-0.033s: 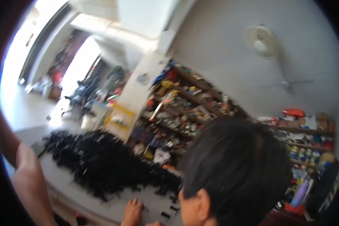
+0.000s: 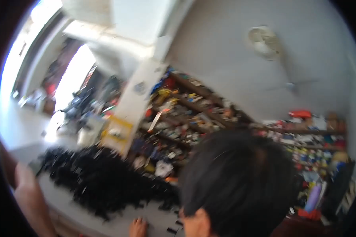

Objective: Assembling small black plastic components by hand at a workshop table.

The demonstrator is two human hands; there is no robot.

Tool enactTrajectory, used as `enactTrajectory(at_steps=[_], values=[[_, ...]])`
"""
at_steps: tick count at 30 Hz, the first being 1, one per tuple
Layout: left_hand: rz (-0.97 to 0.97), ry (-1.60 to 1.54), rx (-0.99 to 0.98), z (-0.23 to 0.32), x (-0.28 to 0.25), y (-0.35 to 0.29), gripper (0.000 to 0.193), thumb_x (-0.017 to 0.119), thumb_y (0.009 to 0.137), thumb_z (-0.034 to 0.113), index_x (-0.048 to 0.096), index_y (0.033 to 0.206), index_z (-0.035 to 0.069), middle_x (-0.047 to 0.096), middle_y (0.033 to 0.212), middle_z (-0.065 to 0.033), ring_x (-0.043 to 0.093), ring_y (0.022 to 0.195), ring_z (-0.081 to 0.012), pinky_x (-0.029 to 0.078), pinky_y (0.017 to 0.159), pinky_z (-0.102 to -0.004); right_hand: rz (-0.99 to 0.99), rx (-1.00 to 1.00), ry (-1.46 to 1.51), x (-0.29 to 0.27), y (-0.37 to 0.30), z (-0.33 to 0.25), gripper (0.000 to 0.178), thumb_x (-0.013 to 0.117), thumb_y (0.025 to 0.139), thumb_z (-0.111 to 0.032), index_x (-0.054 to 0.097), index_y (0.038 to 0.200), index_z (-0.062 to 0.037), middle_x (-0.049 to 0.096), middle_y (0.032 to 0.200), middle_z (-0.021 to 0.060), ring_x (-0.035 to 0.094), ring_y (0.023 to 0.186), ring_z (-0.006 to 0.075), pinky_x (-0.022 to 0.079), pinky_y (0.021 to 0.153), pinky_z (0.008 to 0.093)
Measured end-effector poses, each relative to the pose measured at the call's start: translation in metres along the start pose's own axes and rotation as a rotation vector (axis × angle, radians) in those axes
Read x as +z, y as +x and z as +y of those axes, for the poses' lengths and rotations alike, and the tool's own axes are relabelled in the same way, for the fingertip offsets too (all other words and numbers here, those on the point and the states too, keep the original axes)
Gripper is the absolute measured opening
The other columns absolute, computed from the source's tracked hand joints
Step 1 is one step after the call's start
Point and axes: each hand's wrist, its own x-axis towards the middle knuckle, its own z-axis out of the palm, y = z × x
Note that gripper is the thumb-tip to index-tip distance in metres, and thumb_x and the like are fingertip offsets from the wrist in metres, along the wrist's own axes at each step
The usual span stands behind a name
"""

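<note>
A heap of small black parts [image 2: 103, 181] sprawls across the pale desk [image 2: 67, 207], running from its far left edge toward the middle, with a few loose black pieces [image 2: 171, 230] scattered at the near edge. A bare forearm [image 2: 25, 193] lies along the left edge of the desk, just beside the heap. The left hand at its end is too blurred to judge, so I cannot tell whether its grip is open or has hold of anything. The right hand is out of sight. A co-worker's dark-haired head [image 2: 237, 185] fills the near foreground, and another hand [image 2: 138, 228], probably theirs, rests on the desk beside the loose pieces. The risk I see is a sweeping arm pushing parts off the near edge, since the heap sits unbounded. No tray or bin shows on the desk. Behind, wooden shelves [image 2: 194, 118] are crammed with small colourful goods, too blurred to identify.
</note>
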Motion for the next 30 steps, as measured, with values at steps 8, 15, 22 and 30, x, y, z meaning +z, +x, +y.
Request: enactTrajectory(at_steps=[8, 15, 22, 30], values=[[-0.17, -0.805, 0.158, -0.001, -0.017, 0.035, 0.019, 0.054, 0.079, 0.01, 0.058, 0.096, 0.003, 0.06, 0.1, -0.0122, 0.057, 0.091, -0.0247, 0.048, 0.077, -0.0366, 0.379, -0.253, -0.512, -0.166, 0.003, 0.012, 0.011, 0.055, 0.087, -0.016, 0.057, 0.081, -0.0071, 0.051, 0.071, -0.0037, 0.047, 0.062, 0.0091, 0.038, 0.054, 0.026], [-0.489, -1.191, -0.455, 0.014, -0.028, 0.016, 0.018, 0.055, 0.084, 0.012, 0.056, 0.098, 0.0, 0.062, 0.097, -0.0109, 0.059, 0.09, -0.0198, 0.049, 0.077, -0.0355, 0.645, -0.172, -0.349, 0.061, -0.015, 0.11, 0.01, 0.056, 0.086, -0.016, 0.058, 0.082, -0.006, 0.054, 0.072, -0.0019, 0.05, 0.063, 0.0115, 0.04, 0.056, 0.0273], [-0.316, -1.289, -0.945, 0.05, -0.072, 0.028, 0.016, 0.053, 0.075, -0.009, 0.058, 0.089, -0.005, 0.063, 0.079, -0.0117, 0.062, 0.065, -0.0176, 0.051, 0.064, -0.027, -0.068, 0.542, 0.749, 0.01, 0.023, -0.01, 0.012, 0.063, 0.083, -0.009, 0.058, 0.092, -0.0035, 0.054, 0.07, -0.0002, 0.048, 0.056, 0.0067, 0.038, 0.051, 0.0221], [-0.402, -1.309, -0.844, 0.055, -0.072, 0.037, 0.014, 0.055, 0.075, -0.009, 0.06, 0.087, -0.006, 0.064, 0.075, -0.01, 0.062, 0.066, -0.0154, 0.05, 0.066, -0.0246, -0.115, 0.717, 0.831, 0.004, 0.02, -0.012, 0.012, 0.066, 0.08, -0.009, 0.056, 0.08, -0.0033, 0.054, 0.064, -0.0012, 0.047, 0.048, 0.0038, 0.036, 0.042, 0.0195]])
